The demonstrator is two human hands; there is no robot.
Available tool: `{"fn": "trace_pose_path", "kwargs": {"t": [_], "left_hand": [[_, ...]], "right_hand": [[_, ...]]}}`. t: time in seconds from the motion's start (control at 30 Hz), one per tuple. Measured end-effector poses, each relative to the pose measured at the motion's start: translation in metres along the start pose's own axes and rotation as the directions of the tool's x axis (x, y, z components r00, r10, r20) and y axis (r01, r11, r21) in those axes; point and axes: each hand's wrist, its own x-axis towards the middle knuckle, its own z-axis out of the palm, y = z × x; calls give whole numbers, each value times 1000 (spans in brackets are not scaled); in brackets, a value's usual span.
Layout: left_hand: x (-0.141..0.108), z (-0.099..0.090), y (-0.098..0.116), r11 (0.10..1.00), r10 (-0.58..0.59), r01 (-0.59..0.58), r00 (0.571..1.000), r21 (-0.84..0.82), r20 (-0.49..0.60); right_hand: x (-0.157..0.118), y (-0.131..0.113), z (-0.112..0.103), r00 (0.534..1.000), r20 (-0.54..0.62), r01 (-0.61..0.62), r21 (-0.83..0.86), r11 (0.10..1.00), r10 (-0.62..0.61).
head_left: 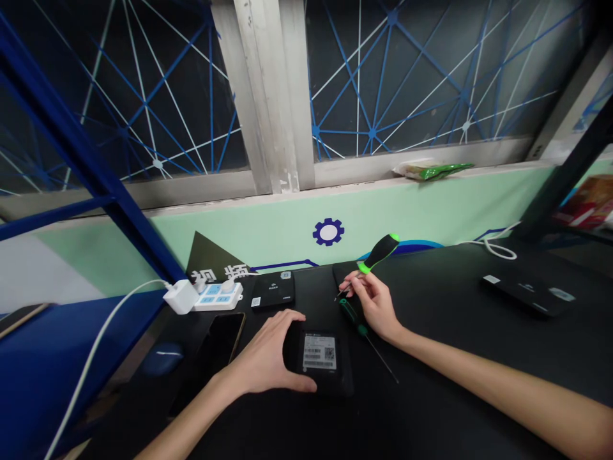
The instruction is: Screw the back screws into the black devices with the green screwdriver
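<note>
My left hand (275, 354) is spread in a wide curve around the left side of a black box with a white label (320, 352); whether the fingers touch it I cannot tell. The box lies on the black table (431, 402). My right hand (373, 300) pinches the metal shaft of a black and green screwdriver (380, 251), whose handle points up and to the right. Just below that hand, a dark green screwdriver (353, 317) lies on the table, its long shaft toward the lower right.
A phone (223, 345) and a dark blue rounded object (163, 359) lie at the left. Behind them are a white power strip (218, 298) with a plugged charger (181, 296) and a flat black box (272, 289). Another black box (527, 294) and a white cable (500, 251) are at the right.
</note>
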Motion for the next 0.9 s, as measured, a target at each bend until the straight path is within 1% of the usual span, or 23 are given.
{"fn": "trace_pose_path", "kwargs": {"t": [0.07,0.17,0.27,0.37,0.43,0.57,0.8,0.9], "left_hand": [[0,1,0,1000,-8,7,1000,-23,-21],[0,0,3,1000,18,-20,999,-24,-49],[1,-4,7,997,70,-65,991,51,-117],[1,-7,10,986,122,-94,970,139,-212],[0,-7,11,980,144,-102,957,170,-251],[-1,-5,11,974,155,-102,952,204,-265],[0,0,10,973,133,-67,945,223,-299],[0,0,9,971,125,-56,947,230,-296]], "right_hand": [[0,0,0,1000,1,-3,2,1000,3],[0,0,0,1000,5,-7,5,1000,7],[0,0,1,1000,9,-10,7,1000,10],[0,-1,1,1000,10,-11,6,1000,11],[0,-2,1,1000,8,-11,3,1000,11],[0,-3,1,1000,9,-11,0,1000,11],[-1,-2,1,1000,16,-19,4,1000,19],[-1,-3,1,1000,15,-18,-1,1000,18]]}}
